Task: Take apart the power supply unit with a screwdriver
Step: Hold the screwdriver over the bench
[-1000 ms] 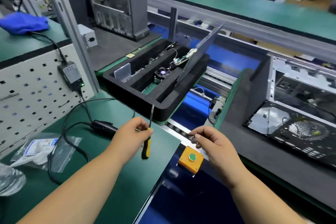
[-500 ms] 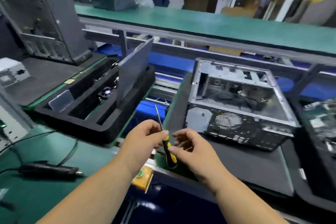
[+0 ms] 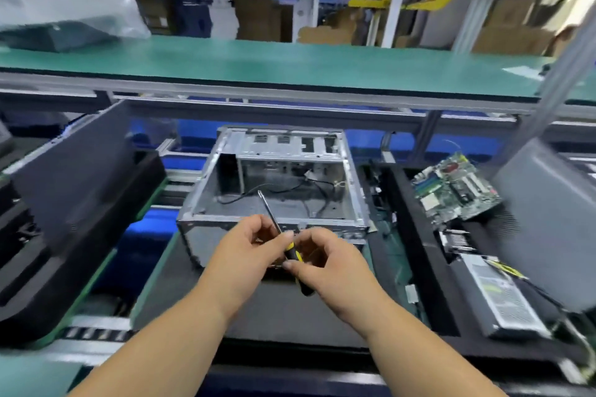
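Silver-grey metal marks the power supply unit (image 3: 503, 296), which lies flat at the lower right of the frame in a black tray (image 3: 416, 235), its perforated top facing up and yellow and black wires trailing from its far end. Neither hand touches it; it sits well apart from both. Just beyond it in the same tray a green motherboard (image 3: 454, 190) rests tilted.

At the centre of the frame both hands meet on a screwdriver (image 3: 292, 251) with a black and yellow handle. The left hand (image 3: 245, 255) pinches the shaft and upper handle between thumb and fingers, while the right hand (image 3: 325, 267) curls closed around the lower handle. The thin shaft points up and to the left, its tip showing over the open computer case (image 3: 351, 196).

That case, bare metal with loose black cables inside, stands on a dark mat (image 3: 274, 309) directly behind the hands. At the left of the frame a black foam tray (image 3: 64, 235) holds a dark panel leaning upright. Across the upper frame runs a green counter (image 3: 290, 64), blurred, with a plastic-wrapped item (image 3: 64, 10) at upper left.
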The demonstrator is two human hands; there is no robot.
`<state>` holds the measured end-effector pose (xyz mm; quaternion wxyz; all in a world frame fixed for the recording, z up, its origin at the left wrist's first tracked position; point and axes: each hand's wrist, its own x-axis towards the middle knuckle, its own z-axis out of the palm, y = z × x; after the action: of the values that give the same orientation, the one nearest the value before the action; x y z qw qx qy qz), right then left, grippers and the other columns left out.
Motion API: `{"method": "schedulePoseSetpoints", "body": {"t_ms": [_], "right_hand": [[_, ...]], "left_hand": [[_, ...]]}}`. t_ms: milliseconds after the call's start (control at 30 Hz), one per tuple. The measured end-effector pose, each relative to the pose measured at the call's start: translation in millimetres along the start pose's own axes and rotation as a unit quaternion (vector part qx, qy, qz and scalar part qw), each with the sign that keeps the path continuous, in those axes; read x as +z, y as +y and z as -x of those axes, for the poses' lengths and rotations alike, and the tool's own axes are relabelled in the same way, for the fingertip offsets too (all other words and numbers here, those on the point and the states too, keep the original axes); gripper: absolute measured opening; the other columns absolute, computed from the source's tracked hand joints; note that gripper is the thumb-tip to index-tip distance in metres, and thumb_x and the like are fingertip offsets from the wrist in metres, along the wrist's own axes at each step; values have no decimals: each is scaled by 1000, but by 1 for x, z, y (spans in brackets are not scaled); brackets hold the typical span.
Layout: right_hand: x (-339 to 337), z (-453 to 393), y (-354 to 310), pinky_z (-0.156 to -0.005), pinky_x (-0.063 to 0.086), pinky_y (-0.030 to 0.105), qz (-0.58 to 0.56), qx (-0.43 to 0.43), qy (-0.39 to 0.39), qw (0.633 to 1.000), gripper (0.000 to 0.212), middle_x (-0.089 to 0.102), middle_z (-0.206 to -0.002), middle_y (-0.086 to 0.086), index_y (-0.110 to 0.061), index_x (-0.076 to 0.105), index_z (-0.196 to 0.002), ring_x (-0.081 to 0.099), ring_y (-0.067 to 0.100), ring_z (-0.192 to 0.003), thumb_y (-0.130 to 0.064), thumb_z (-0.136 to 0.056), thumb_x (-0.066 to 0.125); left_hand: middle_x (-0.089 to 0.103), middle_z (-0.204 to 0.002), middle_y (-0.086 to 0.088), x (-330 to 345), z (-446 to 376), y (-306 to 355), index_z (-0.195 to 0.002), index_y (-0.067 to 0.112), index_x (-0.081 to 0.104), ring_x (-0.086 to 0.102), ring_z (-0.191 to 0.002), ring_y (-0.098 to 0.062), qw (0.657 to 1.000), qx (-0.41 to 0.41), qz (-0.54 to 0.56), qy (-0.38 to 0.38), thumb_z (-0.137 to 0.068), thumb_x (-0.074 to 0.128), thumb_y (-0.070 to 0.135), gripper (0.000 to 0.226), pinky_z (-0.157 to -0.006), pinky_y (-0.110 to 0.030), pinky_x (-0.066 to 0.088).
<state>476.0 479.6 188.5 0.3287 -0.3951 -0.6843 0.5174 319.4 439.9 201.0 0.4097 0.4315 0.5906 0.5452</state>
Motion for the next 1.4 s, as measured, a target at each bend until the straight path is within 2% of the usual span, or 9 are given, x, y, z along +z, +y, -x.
{"method": "schedulePoseSetpoints", "body": {"t_ms": [233,400,500,567,633,800,933,1067,1400], "right_hand": [[-93,-1,39,-63,45,16,28,19,84,996,18,62,-72,-16,-39,67,-90,54,1,-64,-28,-79,78],[-150,1,70,-56,44,12,80,60,127,987,17,59,-69,-20,-41,65,-86,50,-2,-57,-28,-84,76],[-176,6,93,-62,46,23,113,119,170,972,13,59,-75,-13,-33,63,-82,54,5,-65,-29,-84,76],[-190,10,109,-61,44,22,149,154,181,960,12,59,-80,-10,-31,63,-85,55,7,-68,-32,-84,75],[-201,13,121,-56,41,16,186,183,181,948,13,61,-83,-8,-31,61,-87,57,5,-70,-33,-85,74],[-222,16,145,-62,44,29,339,264,160,889,16,63,-84,-9,-29,57,-92,61,13,-77,-38,-87,70],[-228,15,164,-67,39,29,488,286,124,815,22,64,-105,1,-19,57,-107,63,25,-96,-33,-91,65],[-223,11,173,-66,39,29,552,296,112,771,17,65,-108,3,-16,55,-108,65,24,-99,-19,-93,62],[-221,2,175,-66,42,30,561,321,88,758,26,63,-110,3,-15,56,-110,66,24,-100,-2,-87,56]], "left_hand": [[68,-80,5,77,-26,0,-85,30,66,61,-76,-11,995,53,-80,-24,-90,68,17,14,-75,-28,49],[66,-80,13,110,-40,0,-87,34,65,56,-70,0,981,100,-165,-18,-87,70,18,16,-64,-6,42],[65,-85,15,126,-46,0,-86,33,64,58,-77,-3,972,123,-198,-32,-87,69,15,18,-66,-8,42],[62,-90,18,136,-50,-2,-85,33,62,59,-86,-2,957,161,-234,-52,-87,68,13,21,-73,-5,40],[59,-92,20,144,-54,-4,-88,35,60,56,-94,0,927,212,-298,-84,-88,66,16,20,-80,-6,38],[53,-100,19,160,-61,-11,-98,30,61,50,-102,-10,850,293,-421,-118,-88,66,24,13,-92,-31,38],[55,-104,14,165,-67,-15,-101,27,63,50,-103,-15,840,294,-439,-119,-87,67,25,14,-93,-33,37],[57,-105,12,166,-69,-15,-101,25,65,51,-102,-17,838,296,-443,-117,-87,68,23,15,-91,-31,35],[53,-104,15,161,-70,-16,-102,27,64,50,-104,-14,845,281,-441,-111,-88,67,24,15,-94,-31,34]]}}
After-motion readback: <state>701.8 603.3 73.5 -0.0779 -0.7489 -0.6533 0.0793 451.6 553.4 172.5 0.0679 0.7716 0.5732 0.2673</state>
